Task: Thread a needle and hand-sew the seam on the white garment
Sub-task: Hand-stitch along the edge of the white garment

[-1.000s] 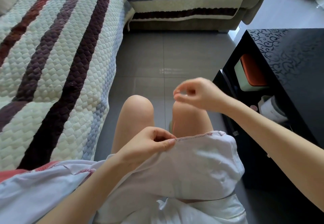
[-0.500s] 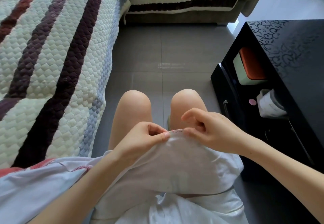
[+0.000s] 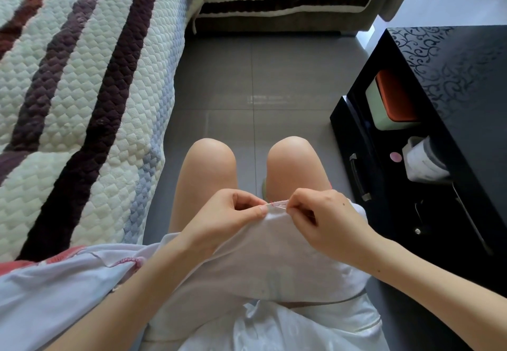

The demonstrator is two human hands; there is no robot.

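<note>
White garment (image 3: 274, 254) lies draped over the person's thighs (image 3: 205, 180). Left grip (image 3: 233, 213) pinches its pink-stitched seam (image 3: 278, 201); right grip (image 3: 323, 219) pinches the needle (image 3: 280, 207) at that seam, just beside the left grip.

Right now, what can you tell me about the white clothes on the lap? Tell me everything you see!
The white garment looks thin and soft, like light cotton. It lies rumpled over the person's lap and spreads left toward the quilted sofa cover. Its pink-stitched edge is held up between both hands: the left hand pinches it, and the right hand holds a needle against it.
</note>
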